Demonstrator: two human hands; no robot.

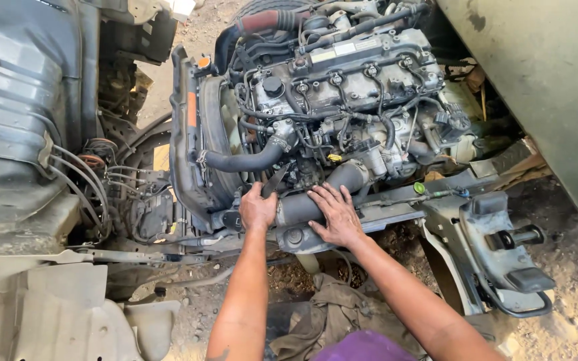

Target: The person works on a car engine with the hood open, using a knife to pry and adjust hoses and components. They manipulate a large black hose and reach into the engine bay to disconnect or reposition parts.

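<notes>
With my left hand (257, 208) closed around the end of the dark intake pipe (302, 208) low at the engine's (342, 87) front and my right hand (334, 214) flat on it (fingers spread), a slip could scrape my knuckles on the frame rail (396, 212).

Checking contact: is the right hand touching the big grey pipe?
Touching. Head view shows the right hand lying flat, palm down, on the grey pipe with no gap.
</notes>
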